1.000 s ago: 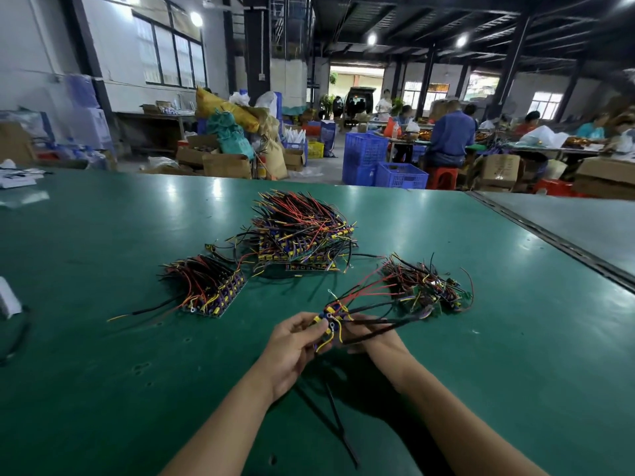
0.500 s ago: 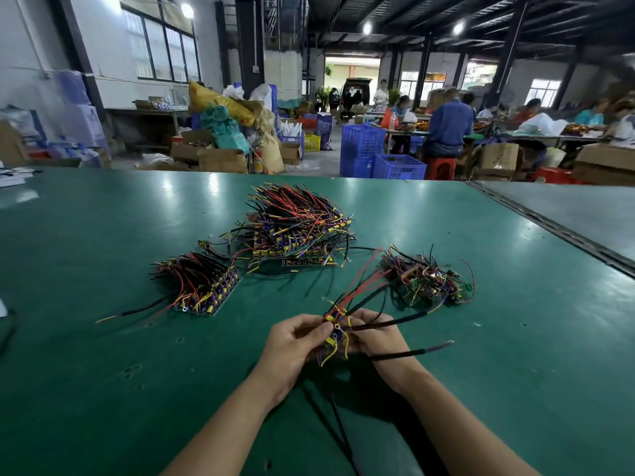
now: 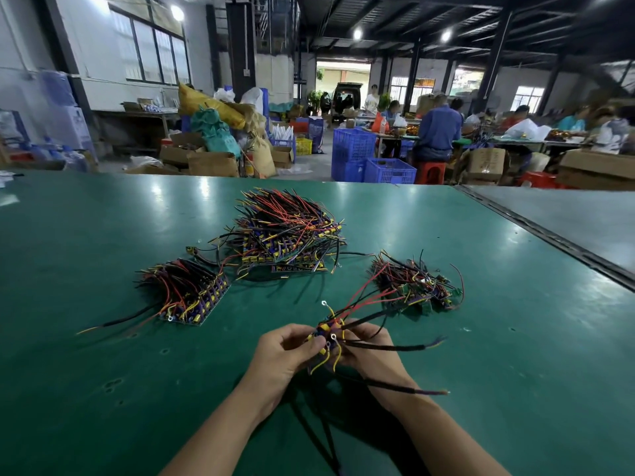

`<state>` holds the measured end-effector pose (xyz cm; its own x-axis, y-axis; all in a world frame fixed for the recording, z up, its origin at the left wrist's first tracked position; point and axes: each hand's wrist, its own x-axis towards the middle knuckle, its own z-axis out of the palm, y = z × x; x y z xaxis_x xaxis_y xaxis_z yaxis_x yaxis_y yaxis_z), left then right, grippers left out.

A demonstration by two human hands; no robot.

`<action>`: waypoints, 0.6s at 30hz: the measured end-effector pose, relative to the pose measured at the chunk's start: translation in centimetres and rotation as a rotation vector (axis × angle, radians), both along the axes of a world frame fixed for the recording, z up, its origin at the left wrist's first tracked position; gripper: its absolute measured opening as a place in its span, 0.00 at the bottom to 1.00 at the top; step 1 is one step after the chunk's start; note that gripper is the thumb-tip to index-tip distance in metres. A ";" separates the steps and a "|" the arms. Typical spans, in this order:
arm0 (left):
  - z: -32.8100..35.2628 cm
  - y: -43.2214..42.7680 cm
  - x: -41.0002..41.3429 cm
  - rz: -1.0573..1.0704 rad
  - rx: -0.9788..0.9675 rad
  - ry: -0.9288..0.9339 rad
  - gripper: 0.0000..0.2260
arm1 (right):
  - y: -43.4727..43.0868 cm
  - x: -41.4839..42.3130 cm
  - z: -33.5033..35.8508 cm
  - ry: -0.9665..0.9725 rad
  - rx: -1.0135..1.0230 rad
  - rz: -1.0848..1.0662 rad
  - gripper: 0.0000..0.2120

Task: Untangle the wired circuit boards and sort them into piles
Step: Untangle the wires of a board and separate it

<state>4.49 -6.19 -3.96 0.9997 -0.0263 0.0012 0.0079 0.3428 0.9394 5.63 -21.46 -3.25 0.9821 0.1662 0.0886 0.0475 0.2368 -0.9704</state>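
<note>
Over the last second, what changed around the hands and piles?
Two black leads of the held board have swung apart to the right, one dropping lower. The left hand and right hand keep gripping the board. The tangled heap, left pile and middle pile are unchanged.

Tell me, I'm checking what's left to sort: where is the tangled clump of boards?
In the head view the tangled clump lies on the green table, right of centre, just beyond the right hand and right of the largest pile.

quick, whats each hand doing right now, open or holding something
Left hand: fingers curled, gripping the wired circuit board.
Right hand: gripping the same board from the other side.
</note>
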 end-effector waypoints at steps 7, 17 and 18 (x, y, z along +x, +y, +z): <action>0.3 0.3 0.0 -0.019 -0.024 0.044 0.17 | -0.1 -0.2 0.1 -0.024 -0.012 0.082 0.11; 0.2 0.5 -0.2 0.004 0.006 0.077 0.07 | -0.1 -0.1 -0.3 -0.047 0.074 0.111 0.10; 0.2 0.5 -0.4 0.004 0.021 0.076 0.05 | -0.3 0.0 -0.3 -0.044 0.061 0.118 0.11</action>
